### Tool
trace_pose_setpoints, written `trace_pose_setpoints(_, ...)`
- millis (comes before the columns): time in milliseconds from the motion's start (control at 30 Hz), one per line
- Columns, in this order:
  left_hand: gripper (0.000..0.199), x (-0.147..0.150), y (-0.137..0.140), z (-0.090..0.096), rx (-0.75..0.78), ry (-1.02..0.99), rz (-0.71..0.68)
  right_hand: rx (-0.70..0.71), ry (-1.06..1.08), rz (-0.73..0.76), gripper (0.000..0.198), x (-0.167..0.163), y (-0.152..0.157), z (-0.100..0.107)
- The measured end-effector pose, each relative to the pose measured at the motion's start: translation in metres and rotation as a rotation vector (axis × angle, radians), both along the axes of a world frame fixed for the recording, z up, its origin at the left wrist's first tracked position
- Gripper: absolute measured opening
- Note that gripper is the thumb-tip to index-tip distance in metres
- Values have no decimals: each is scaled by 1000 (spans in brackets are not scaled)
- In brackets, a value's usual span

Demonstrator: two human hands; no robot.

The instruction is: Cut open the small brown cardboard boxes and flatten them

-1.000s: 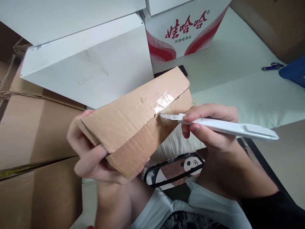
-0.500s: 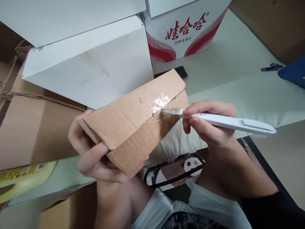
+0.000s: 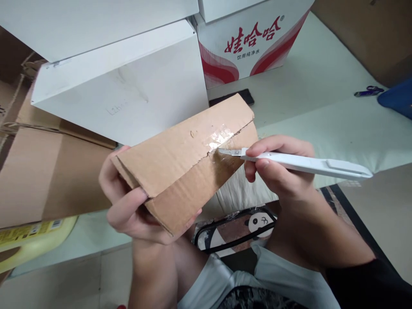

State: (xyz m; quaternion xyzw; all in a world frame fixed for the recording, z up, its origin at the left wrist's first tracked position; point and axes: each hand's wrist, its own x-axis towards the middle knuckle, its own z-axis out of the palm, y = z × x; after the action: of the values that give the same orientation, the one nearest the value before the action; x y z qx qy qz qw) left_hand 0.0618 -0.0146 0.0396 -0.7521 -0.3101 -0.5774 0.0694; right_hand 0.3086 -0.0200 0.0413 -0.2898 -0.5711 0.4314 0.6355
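Observation:
A small brown cardboard box (image 3: 180, 150) is held tilted in front of me. My left hand (image 3: 128, 206) is closed round its left end, with fingers at the gap between the flaps. A ragged seam runs along the box, and a shiny patch of clear tape (image 3: 222, 136) crosses it. My right hand (image 3: 283, 167) pinches a white utility knife (image 3: 309, 165) with its short metal blade out. The blade tip meets the box at the tape and seam; how deep it goes, I cannot tell.
White boxes (image 3: 128, 86) and a white-and-red water carton (image 3: 251, 51) stand behind. A dark phone (image 3: 246, 97) lies partly behind the small box. Scissors (image 3: 369, 91) lie at right, a yellow jug (image 3: 38, 240) at left, and a panda-printed item (image 3: 238, 231) below.
The small box and my left hand have shifted slightly right. The knife stays at the taped seam. A brown box at the lower left is out of view, and floor tiles show there.

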Motion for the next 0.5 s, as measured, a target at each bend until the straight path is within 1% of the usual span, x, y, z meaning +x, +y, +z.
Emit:
trace_pose_setpoints(133,73,1,0,-3,-5,-14,-3,-51,14,4,16,-1,0,1)
trace_pose_setpoints(333,78,-1,-1,-6,-30,-8,28,-57,88,67,10,0,-1,0)
trace_pose_setpoints(500,77,-3,-1,-6,-21,13,24,-77,69,69,15,-1,-1,1)
